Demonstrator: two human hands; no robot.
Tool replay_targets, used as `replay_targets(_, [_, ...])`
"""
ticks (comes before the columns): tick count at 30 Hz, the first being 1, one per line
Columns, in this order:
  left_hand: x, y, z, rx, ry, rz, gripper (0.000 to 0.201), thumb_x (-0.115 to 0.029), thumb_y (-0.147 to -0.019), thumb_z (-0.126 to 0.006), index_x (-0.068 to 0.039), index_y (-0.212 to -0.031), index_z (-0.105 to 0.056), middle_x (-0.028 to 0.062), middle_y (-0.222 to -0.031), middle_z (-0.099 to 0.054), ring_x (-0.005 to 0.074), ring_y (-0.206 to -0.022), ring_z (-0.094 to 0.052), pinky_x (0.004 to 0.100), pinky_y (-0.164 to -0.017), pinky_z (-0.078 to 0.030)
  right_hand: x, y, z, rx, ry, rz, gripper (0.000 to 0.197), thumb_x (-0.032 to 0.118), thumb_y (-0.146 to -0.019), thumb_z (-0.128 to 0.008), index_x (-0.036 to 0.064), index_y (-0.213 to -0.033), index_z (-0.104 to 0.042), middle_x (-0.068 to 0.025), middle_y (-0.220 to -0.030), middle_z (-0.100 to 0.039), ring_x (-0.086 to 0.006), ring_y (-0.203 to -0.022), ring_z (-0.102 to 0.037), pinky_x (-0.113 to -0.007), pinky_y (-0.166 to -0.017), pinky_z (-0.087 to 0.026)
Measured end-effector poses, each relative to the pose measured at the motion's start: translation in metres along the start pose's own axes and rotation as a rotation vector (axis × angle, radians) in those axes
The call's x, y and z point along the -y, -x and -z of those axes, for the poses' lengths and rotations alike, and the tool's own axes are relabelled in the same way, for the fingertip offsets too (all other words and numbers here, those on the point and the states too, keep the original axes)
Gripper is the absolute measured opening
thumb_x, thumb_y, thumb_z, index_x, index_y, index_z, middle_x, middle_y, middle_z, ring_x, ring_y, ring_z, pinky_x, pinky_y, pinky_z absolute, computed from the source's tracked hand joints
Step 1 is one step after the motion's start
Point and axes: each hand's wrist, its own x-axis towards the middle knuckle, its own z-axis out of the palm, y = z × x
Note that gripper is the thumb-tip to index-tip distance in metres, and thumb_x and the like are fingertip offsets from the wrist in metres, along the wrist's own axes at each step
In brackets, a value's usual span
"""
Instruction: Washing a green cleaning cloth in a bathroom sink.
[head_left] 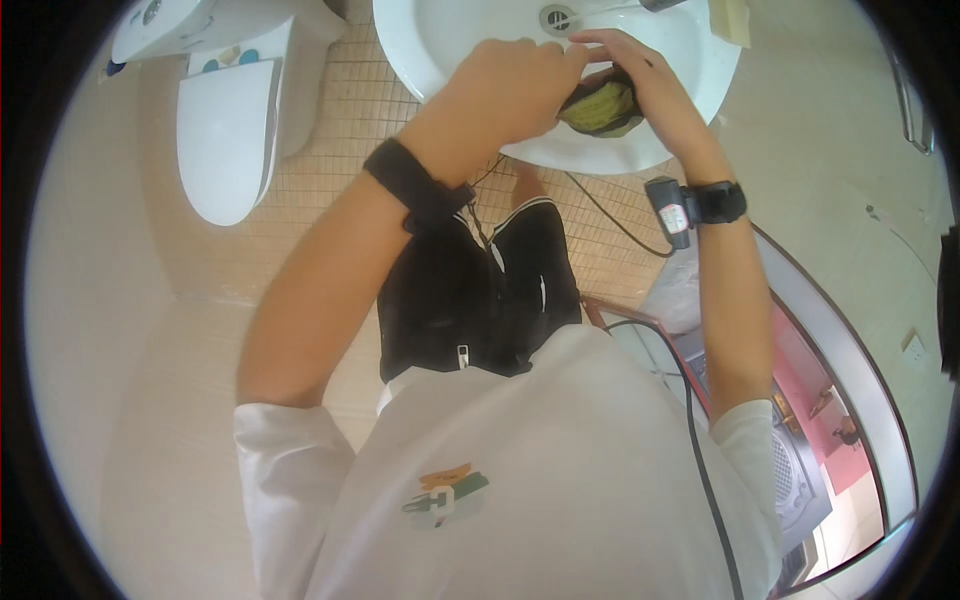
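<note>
Sponge (600,105) sits between our hands over the white sink (440,50): left hand (520,85) and right hand (640,80) fingers clamp it.

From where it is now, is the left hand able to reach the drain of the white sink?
Probably yes. The left hand is already over the sink, at the yellow-green sponge that both hands hold. The drain lies just beyond the fingers, uncovered, and only the right hand is close beside it.

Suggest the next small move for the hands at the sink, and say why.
Probably keep working the yellow-green cloth between both hands over the white sink. The left hand and right hand already meet around it, just below the drain.
</note>
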Motion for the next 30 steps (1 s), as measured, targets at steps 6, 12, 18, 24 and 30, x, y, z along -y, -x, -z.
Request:
replay_targets(6, [0.006,-0.008,0.042,-0.033,-0.010,-0.143,0.030,-0.018,-0.090,-0.063,-0.006,-0.117,-0.058,0.0114,-0.105,-0.067,0.0279,-0.100,-0.067,0.0392,-0.081,-0.056,0.023,0.020,0.010,0.311,0.325,-0.137,0.075,0.055,-0.093,-0.066,-0.0041,-0.137,-0.056,-0.0162,-0.122,-0.067,-0.0188,-0.112,-0.063,-0.029,-0.100,-0.047])
replay_targets(12, [-0.008,0.003,0.047,-0.090,0.063,-0.180,0.020,-0.009,-0.083,-0.063,-0.003,-0.101,-0.055,0.0142,-0.095,-0.062,0.0306,-0.098,-0.065,0.0392,-0.074,-0.055,0.033,0.031,-0.013,0.351,0.373,-0.050,0.076,0.029,-0.079,-0.087,-0.0002,-0.140,-0.053,-0.0114,-0.122,-0.065,-0.0188,-0.110,-0.060,-0.033,-0.098,-0.048])
replay_targets(18, [-0.008,0.003,0.072,0.032,0.362,-0.100,0.037,-0.023,-0.089,-0.067,0.003,-0.113,-0.055,0.0209,-0.106,-0.060,0.0334,-0.101,-0.062,0.0357,-0.086,-0.053,0.002,0.023,-0.005,0.126,0.424,0.230,0.061,0.020,-0.078,-0.085,0.0001,-0.128,-0.057,-0.0129,-0.103,-0.071,-0.0203,-0.094,-0.066,-0.033,-0.090,-0.051])
replay_targets(24, [0.022,0.004,0.046,0.111,1.621,0.650,0.026,-0.025,-0.094,-0.061,-0.008,-0.113,-0.061,0.0190,-0.111,-0.066,0.0282,-0.101,-0.066,0.0357,-0.084,-0.054,0.021,0.039,-0.006,-0.058,0.552,0.188,0.051,0.014,-0.075,-0.082,0.0031,-0.118,-0.058,-0.0192,-0.105,-0.069,-0.0404,-0.095,-0.065,-0.038,-0.086,-0.053])
replay_targets(30, [0.012,0.043,-0.013,0.523,2.123,0.545,0.059,-0.054,-0.103,-0.049,-0.011,-0.143,-0.052,0.0126,-0.136,-0.061,0.0325,-0.112,-0.068,0.0453,-0.095,-0.057,0.041,0.043,-0.004,-0.119,1.007,0.622,0.052,0.005,-0.070,-0.077,0.0156,-0.118,-0.062,-0.0045,-0.109,-0.064,-0.0295,-0.101,-0.063,-0.040,-0.075,-0.055])
